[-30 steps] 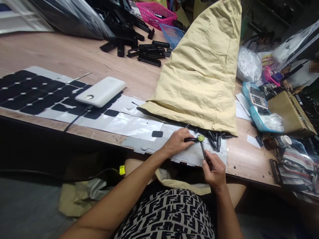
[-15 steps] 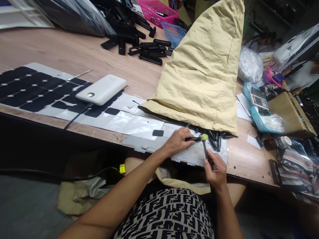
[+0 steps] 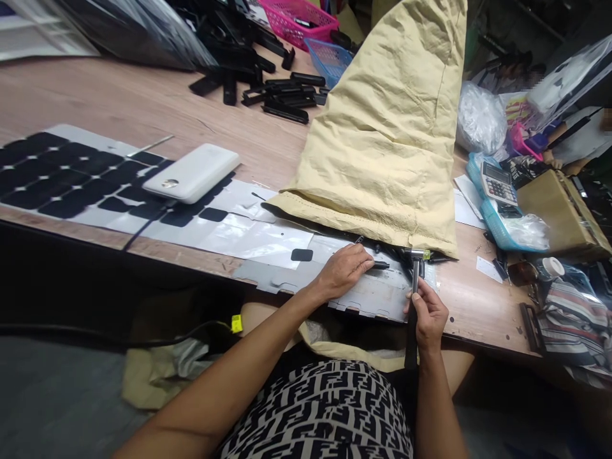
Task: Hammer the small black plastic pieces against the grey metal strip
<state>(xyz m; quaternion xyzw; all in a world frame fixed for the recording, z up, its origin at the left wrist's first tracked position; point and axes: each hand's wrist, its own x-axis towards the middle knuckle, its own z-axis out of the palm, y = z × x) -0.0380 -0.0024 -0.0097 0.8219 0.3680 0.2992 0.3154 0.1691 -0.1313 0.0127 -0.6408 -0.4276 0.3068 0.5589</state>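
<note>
My left hand (image 3: 345, 270) is closed around a slim black rod (image 3: 381, 265), whose end sticks out to the right just above a grey mat (image 3: 354, 296). In my right hand (image 3: 429, 313) is a small hammer (image 3: 415, 287), upright in view, gripped by its dark handle. Its metal head has a yellow-green face pointing right and is apart from the rod. Behind the hammer, several black rods (image 3: 406, 271) lie at the mouth of a large beige cloth bag (image 3: 382, 146). The bag hides part of them.
A white power bank (image 3: 194, 172) sits left on a sheet with black rounded patches (image 3: 62, 169). Black plastic parts (image 3: 287, 95) lie behind, near pink (image 3: 299, 22) and blue baskets (image 3: 327, 60). A calculator (image 3: 498, 182), cardboard box (image 3: 557, 204) and striped cloth (image 3: 574, 325) stand right.
The hammer has swung right, away from the rod, and my right hand has shifted slightly right. My left hand stays nearly in place with the rod.
</note>
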